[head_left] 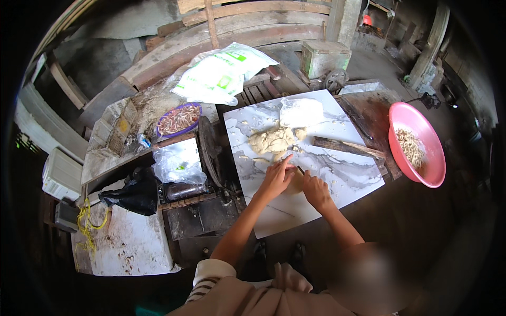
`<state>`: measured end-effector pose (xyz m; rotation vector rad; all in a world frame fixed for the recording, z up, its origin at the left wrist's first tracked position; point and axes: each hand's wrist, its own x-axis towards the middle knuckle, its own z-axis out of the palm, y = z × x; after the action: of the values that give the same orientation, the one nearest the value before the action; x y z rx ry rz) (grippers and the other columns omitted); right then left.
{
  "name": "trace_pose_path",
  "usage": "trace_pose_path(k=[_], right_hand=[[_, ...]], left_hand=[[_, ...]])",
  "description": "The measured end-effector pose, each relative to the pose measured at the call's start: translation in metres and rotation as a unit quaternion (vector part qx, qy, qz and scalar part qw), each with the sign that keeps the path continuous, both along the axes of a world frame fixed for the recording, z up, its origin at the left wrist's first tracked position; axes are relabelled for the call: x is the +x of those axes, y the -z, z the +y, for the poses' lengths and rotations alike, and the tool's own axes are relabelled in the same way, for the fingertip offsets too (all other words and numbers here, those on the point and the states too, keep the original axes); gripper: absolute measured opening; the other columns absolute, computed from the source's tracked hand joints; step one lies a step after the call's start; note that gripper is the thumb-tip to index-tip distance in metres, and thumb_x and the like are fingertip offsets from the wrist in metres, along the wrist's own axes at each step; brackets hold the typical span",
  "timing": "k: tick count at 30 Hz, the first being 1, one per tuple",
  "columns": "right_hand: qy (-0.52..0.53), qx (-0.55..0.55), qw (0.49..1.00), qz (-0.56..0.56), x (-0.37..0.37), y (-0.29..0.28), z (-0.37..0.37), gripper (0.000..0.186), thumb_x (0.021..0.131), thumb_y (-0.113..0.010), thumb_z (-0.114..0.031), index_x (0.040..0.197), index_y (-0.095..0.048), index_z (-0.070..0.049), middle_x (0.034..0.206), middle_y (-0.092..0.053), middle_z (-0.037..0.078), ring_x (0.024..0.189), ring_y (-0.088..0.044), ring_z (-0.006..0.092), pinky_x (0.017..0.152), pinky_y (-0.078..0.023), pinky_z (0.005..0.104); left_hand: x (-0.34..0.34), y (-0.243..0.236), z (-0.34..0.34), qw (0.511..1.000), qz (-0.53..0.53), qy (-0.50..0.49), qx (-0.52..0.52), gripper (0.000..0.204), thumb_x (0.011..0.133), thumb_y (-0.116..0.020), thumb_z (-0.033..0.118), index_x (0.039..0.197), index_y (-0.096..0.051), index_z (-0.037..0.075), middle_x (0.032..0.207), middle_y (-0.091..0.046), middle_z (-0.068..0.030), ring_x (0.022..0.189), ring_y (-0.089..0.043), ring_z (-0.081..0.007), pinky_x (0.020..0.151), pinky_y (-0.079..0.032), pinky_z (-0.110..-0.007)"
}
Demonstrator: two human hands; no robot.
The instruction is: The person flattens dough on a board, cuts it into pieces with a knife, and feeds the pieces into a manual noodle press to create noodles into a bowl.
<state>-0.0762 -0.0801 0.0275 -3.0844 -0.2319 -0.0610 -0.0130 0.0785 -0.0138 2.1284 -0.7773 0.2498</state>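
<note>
My left hand is over the near part of a white marble-patterned board. Its index finger is stretched toward the pale dough and the other fingers are partly bent, with nothing seen gripped in them. Just right of it, my right hand is closed around a slim dark tool, whose tip shows past the fingers; its kind is unclear. Between the hands lies a flat tan piece, partly covered. Beyond my fingers sits a lumpy heap of pale dough with loose scraps around it.
A clear plastic bag and a wooden bar lie on the board. At right stands a pink basin holding pale strips. Leftward are a machine wheel, a purple-rimmed tray of strips and a black bag.
</note>
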Motion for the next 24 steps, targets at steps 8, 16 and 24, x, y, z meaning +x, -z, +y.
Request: trace_pose_path(k=[8,16,24], right_hand=[[0.031,0.010,0.999,-0.008,0.001,0.002,0.015,0.038,0.082,-0.051,-0.009,0.117,-0.042,0.004,0.080,-0.062,0.017,0.072,-0.065,0.0333,0.060,-0.053,0.0440],[0.041,0.034,0.999,0.001,-0.008,0.001,0.014,0.033,0.085,-0.047,-0.010,0.115,-0.043,0.003,0.074,-0.062,0.019,0.066,-0.064,0.0358,0.057,-0.052,0.0466],[0.093,0.031,0.995,0.028,-0.064,0.007,0.002,0.025,0.088,-0.042,-0.012,0.110,-0.045,-0.001,0.066,-0.062,0.016,0.063,-0.066,0.0345,0.055,-0.053,0.0455]], left_hand=[[0.003,0.008,0.005,0.999,0.022,0.036,-0.034,0.065,0.082,-0.062,0.010,0.140,-0.030,0.010,0.111,-0.063,-0.0032,0.106,-0.055,-0.0229,0.091,-0.036,-0.041],[0.002,0.013,0.006,0.999,-0.032,0.029,-0.015,0.068,0.081,-0.063,0.012,0.140,-0.030,0.012,0.113,-0.061,0.0006,0.106,-0.052,-0.0223,0.090,-0.034,-0.043],[-0.003,0.001,0.004,1.000,-0.002,0.019,0.021,0.058,0.083,-0.059,0.017,0.137,-0.037,0.014,0.116,-0.059,-0.0008,0.108,-0.049,-0.0230,0.091,-0.032,-0.043]])
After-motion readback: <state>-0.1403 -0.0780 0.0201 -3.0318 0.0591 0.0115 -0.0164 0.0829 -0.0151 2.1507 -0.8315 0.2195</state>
